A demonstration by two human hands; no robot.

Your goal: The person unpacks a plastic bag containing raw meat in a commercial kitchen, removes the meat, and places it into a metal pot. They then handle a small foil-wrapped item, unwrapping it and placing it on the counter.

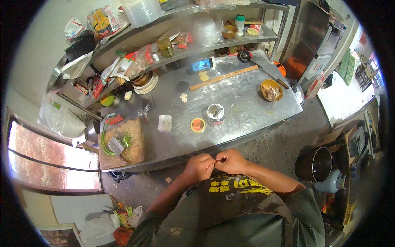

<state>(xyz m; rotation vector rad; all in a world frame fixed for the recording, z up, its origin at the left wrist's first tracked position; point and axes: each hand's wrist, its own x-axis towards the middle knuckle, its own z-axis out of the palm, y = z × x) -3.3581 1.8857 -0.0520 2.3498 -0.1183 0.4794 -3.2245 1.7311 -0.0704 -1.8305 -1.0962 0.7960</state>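
Observation:
My left hand (200, 166) and my right hand (232, 161) meet in front of the dark printed apron (234, 188), just off the near edge of the steel table (185, 142). The fingertips are pinched close together; a small dark brown bit seems to show between them, too small to name. Nearest on the table are a round lid (197, 125) with an orange-red label and an opened tub (216, 111) with something inside. A white packet (165, 123) lies left of the lid. Farther back are a wooden rolling pin (223, 77) and a flat piece of dough (203, 76).
A cleaver (116, 146) and chopped greens (127, 139) lie on a wooden cutting board (135, 154) at left. A brown bowl (271, 90) and long-handled ladle (268, 71) are at right. A phone (202, 64) stands behind. A large pot (321, 164) stands beside a gas cylinder (331, 182).

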